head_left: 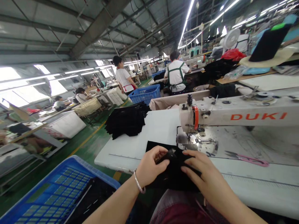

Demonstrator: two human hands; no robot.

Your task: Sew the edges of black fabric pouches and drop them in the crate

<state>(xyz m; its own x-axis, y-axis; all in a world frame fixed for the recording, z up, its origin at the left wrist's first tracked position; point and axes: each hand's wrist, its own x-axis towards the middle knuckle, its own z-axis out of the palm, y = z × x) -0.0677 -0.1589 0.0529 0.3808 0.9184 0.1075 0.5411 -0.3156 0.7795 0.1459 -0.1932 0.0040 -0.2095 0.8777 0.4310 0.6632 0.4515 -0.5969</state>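
A black fabric piece (173, 177) lies over the front edge of the white sewing table, partly hanging toward my lap. My left hand (153, 163), with a bracelet at the wrist, pinches a fold of this fabric between thumb and curled fingers. On its right part rests my right hand (198, 168), fingers stretched out and pressing the cloth. Just beyond the hands is the needle area of the sewing machine (233, 112), marked DUKI. Pink-handled thread snips (247, 158) lie on the table to the right of my right hand.
A stack of black fabric pieces (127, 119) lies at the table's far left corner. Below left stands a blue plastic basket (46, 199) with black pieces inside. Behind the machine is a fabric-lined bin (163, 102). Several people work farther back, near another blue basket (146, 93).
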